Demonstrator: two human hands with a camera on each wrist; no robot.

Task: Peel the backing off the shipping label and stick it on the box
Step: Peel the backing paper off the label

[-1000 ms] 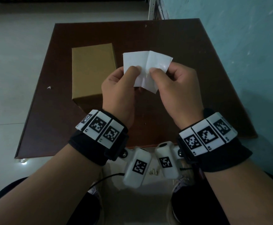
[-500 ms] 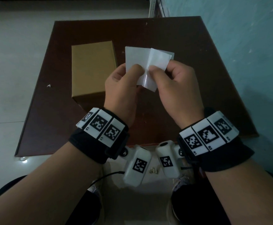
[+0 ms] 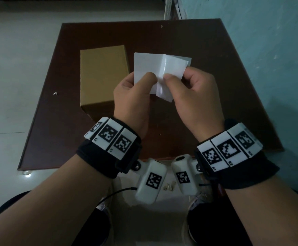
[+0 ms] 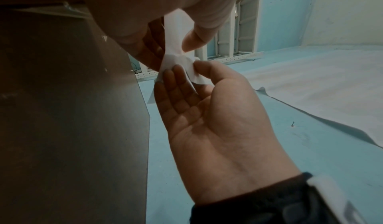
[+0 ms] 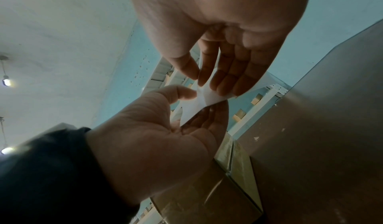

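Shipping label is held in the air at frame centre of the head view, above the dark bench, between both hands. Left hand pinches the left sheet: thumb on the near face, fingers behind it, laid nearly straight under the paper in the left wrist view. Right hand pinches the glossy backing on the right side, thumb tip on the near face just beside the left thumb, fingers pressed together behind. The two thumbs almost touch at the fold line. Backing is partly lifted: it stands off as a separate flap on the right, and its lower corner hangs down below the thumbs. The two sheets are still joined along the centre crease. Cannot tell how far the separation runs behind the fingers.

Box, brown cardboard, sits on the bench in the left-centre of the frame, just left of the left hand, apart from the label. Box top is bare. Right wrist view shows its taped seam in the lower part of the frame.
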